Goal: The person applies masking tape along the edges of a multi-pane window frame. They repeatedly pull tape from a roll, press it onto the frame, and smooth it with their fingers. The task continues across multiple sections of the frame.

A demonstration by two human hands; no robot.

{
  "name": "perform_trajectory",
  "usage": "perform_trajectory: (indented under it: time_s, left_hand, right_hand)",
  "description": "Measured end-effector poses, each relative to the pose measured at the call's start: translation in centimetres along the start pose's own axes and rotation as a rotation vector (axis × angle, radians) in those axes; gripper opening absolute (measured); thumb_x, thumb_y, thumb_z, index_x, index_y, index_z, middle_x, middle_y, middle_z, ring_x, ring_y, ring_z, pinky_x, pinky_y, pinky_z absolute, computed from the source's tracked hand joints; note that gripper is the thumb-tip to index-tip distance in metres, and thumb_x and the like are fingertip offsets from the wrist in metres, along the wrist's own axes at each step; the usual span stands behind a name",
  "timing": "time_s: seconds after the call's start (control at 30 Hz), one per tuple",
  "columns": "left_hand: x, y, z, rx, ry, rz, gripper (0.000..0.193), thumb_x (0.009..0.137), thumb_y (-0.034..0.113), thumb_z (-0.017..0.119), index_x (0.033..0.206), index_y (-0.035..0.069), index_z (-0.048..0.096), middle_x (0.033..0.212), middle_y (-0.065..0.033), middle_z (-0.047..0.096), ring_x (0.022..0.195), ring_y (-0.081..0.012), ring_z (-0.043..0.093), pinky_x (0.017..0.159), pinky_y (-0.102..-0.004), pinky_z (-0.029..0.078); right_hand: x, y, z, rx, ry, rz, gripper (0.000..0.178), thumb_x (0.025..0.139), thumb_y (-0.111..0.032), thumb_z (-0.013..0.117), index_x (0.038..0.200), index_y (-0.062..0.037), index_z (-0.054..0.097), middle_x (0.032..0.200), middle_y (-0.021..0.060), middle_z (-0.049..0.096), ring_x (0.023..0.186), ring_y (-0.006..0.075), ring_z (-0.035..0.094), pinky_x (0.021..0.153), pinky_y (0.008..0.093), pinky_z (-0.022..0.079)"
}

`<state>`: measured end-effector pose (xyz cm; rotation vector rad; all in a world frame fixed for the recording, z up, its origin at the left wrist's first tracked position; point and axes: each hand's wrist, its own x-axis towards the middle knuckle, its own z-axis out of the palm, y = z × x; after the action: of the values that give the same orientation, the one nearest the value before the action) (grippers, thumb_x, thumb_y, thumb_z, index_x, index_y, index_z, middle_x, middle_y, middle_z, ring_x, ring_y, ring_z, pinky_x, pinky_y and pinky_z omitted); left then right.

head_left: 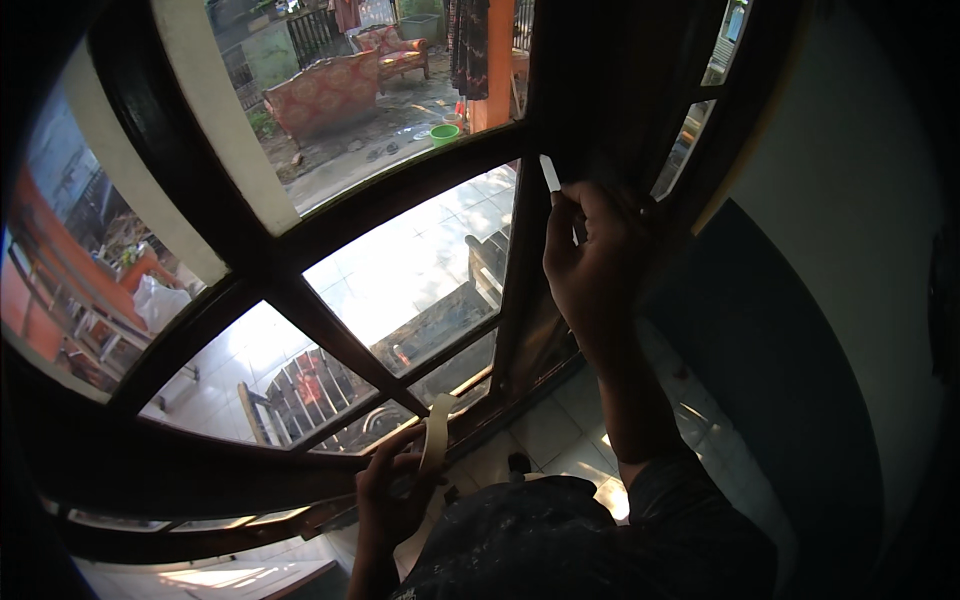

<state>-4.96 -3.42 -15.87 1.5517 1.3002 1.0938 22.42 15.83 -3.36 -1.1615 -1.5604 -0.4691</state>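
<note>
My left hand (393, 490) is low in front of me, with its fingers closed round a roll of cream masking tape (437, 430) that stands on edge in the grip. Higher up and to the right, my right hand (597, 235) pinches a short, flat white strip (550, 173) between thumb and fingers. The strip's tip points up at the dark wooden window frame (510, 150), close to the corner of a glass pane (400, 265). Whether the strip is tape or a thin blade, I cannot tell. Shadow hides part of the right hand's fingers.
Dark wooden bars divide the window into several panes. Through the glass show a slatted bench (310, 385), a red patterned sofa (325, 92), an armchair (392, 50) and a green basin (444, 133). A blue panel (770, 370) stands at right against a pale wall (850, 200).
</note>
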Motion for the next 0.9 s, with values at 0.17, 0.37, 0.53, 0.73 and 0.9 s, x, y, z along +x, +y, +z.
perform_trajectory:
  time_s: [0.17, 0.37, 0.53, 0.73, 0.9]
  left_hand:
    - [0.5, -0.9, -0.2, -0.087, -0.052, -0.024, 0.054, 0.1, -0.001, 0.08, 0.15, 0.004, 0.061, 0.104, -0.0136, 0.085, 0.096, -0.0184, 0.082, 0.085, -0.0329, 0.064]
    - [0.9, -0.7, -0.3, -0.124, -0.091, -0.049, 0.054, 0.099, -0.001, 0.081, 0.15, 0.003, 0.063, 0.103, -0.0115, 0.085, 0.096, -0.0145, 0.081, 0.084, -0.0305, 0.062]
    - [0.5, -1.1, -0.5, -0.048, -0.126, -0.023, 0.054, 0.102, -0.002, 0.077, 0.151, 0.003, 0.058, 0.104, -0.0148, 0.084, 0.097, -0.0179, 0.081, 0.084, -0.0325, 0.062]
    - [0.1, -1.2, -0.1, -0.068, -0.124, -0.039, 0.054, 0.101, -0.001, 0.079, 0.151, 0.003, 0.059, 0.102, -0.013, 0.085, 0.096, -0.0165, 0.081, 0.084, -0.0315, 0.062]
    - [0.2, -1.7, 0.1, -0.105, -0.133, -0.002, 0.057, 0.099, -0.002, 0.08, 0.152, 0.004, 0.06, 0.104, -0.0106, 0.085, 0.092, -0.0149, 0.082, 0.083, -0.0305, 0.061]
  right_hand:
    - [-0.8, -0.6, 1.5, -0.058, 0.131, 0.062, 0.003, 0.097, -0.005, 0.075, 0.099, -0.0042, 0.073, 0.089, 0.0117, 0.072, 0.083, 0.0293, 0.07, 0.079, 0.0416, 0.054]
    - [-1.7, -0.5, 3.1, -0.035, 0.18, 0.145, 0.002, 0.099, -0.004, 0.075, 0.1, -0.0047, 0.074, 0.088, 0.0093, 0.071, 0.083, 0.0228, 0.073, 0.075, 0.036, 0.056]
    - [-2.1, 0.5, 3.6, -0.003, 0.199, 0.073, 0.005, 0.097, -0.002, 0.076, 0.101, -0.004, 0.073, 0.086, 0.0088, 0.069, 0.079, 0.0229, 0.069, 0.073, 0.0358, 0.053]
    - [-2.6, 0.3, 4.4, -0.078, 0.219, 0.071, 0.008, 0.097, 0.0, 0.075, 0.103, -0.005, 0.072, 0.089, 0.0082, 0.068, 0.079, 0.0237, 0.066, 0.073, 0.0373, 0.053]
    - [-3.0, 0.5, 5.3, -0.033, 0.279, 0.069, 0.011, 0.097, -0.001, 0.077, 0.105, -0.0055, 0.073, 0.091, 0.0084, 0.069, 0.083, 0.025, 0.068, 0.075, 0.0389, 0.055]
